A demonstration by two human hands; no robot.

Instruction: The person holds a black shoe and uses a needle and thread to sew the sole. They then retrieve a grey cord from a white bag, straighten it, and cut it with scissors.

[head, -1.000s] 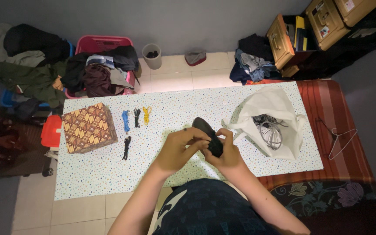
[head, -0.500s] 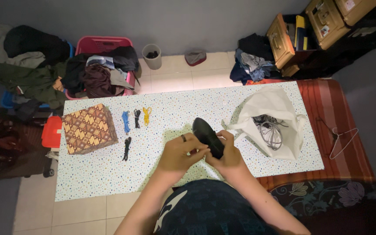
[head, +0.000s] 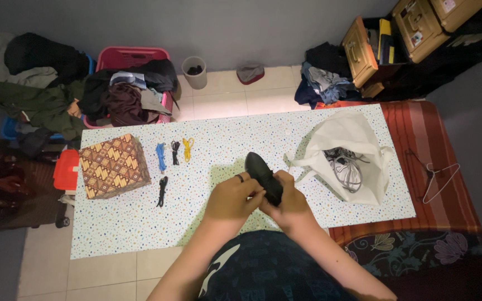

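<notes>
Both of my hands meet over the near edge of a speckled white table (head: 140, 223). My right hand (head: 291, 202) grips a black oblong object (head: 260, 170) whose upper end sticks out past the fingers. My left hand (head: 232, 196), with a ring on one finger, presses against the same object from the left. Just right of the hands lies an open white cloth bag (head: 352, 142) with tangled grey cables (head: 346, 167) inside.
A patterned brown box (head: 112, 166) sits at the table's left. Beside it lie small bundled cables: blue (head: 160, 156), black (head: 175, 151), yellow (head: 187, 148), and another black one (head: 163, 190). A laundry basket (head: 132, 58), clothes piles, a bin (head: 194, 71) and a hanger (head: 439, 178) surround the table.
My left hand has slid closer to the black object and now closes over its lower part. The object stays in nearly the same place above the table.
</notes>
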